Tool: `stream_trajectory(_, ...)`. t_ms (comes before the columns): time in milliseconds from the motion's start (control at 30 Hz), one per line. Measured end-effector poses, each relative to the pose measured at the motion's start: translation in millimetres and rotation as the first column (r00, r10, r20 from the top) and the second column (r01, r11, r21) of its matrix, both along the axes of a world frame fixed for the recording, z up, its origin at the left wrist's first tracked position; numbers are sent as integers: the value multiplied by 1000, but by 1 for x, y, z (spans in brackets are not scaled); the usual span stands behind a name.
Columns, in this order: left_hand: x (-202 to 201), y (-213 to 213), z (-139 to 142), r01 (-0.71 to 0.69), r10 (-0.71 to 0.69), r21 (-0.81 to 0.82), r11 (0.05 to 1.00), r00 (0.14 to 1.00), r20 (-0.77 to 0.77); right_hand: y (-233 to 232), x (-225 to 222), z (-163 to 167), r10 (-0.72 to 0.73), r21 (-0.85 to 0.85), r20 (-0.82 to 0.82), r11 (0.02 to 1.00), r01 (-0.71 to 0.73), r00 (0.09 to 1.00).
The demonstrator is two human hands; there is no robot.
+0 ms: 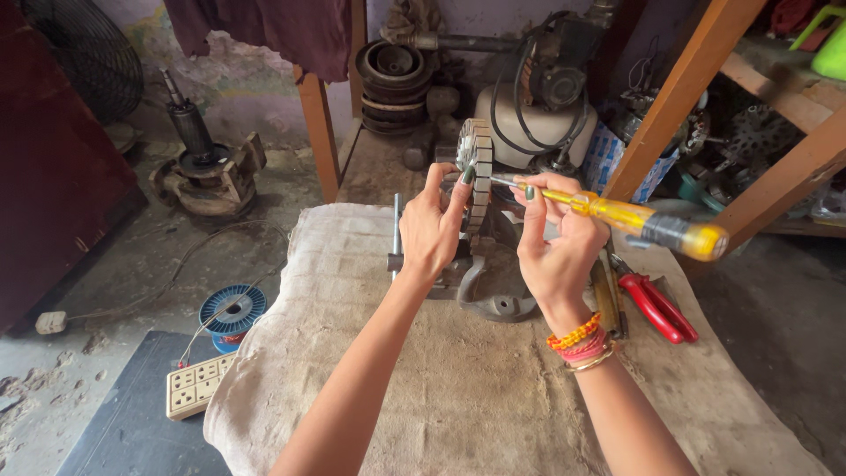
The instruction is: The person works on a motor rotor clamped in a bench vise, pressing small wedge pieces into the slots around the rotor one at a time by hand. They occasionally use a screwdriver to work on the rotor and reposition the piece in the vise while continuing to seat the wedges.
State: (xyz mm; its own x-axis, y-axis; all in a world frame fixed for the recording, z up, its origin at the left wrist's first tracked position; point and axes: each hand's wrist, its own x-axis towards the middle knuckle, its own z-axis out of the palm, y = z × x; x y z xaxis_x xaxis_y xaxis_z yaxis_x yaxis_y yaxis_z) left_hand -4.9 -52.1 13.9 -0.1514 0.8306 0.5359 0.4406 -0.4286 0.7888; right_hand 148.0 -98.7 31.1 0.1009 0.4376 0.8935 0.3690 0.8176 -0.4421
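A ring-shaped laminated stator core (477, 172) was held upright on edge above a grey metal stand (493, 295) at the far end of a cloth-covered bench (441, 388). It was gripped by the left hand (432, 231), whose fingers were closed on its near rim; the lower part of the core was hidden behind that hand, so its seating on the stand could not be made out. A yellow-handled screwdriver (634, 220) was held in the right hand (555, 247), the fingers pinched together around the shaft near the handle, and its tip was laid against the core's face. Red-handled pliers (656, 304) were seen just beside the right wrist, their jaws hidden behind it. A blue wire spool (232, 310) and a white socket strip (198, 383) lay on the floor to the left.
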Motion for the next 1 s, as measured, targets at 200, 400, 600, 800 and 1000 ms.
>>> stream_trajectory(200,-1,-1,1,-3,2,-24,1000,1000,-15,-1,-1,5,-165,183,240,975,122,957)
stream_trajectory(400,-1,-1,2,7,-7,2,1000,1000,-14,3,2,8,-83,90,196,994,66,977)
stream_trajectory(600,0,0,0,2,-3,-17,1000,1000,-8,8,8,11,67,-7,81,998,-67,994)
stream_trajectory(800,0,0,-1,6,-6,4,1000,1000,-3,8,11,11,104,-42,69,994,-102,992)
stream_trajectory(1000,0,0,-1,-3,3,10,1000,1000,2,12,11,11,148,-69,27,987,-146,989)
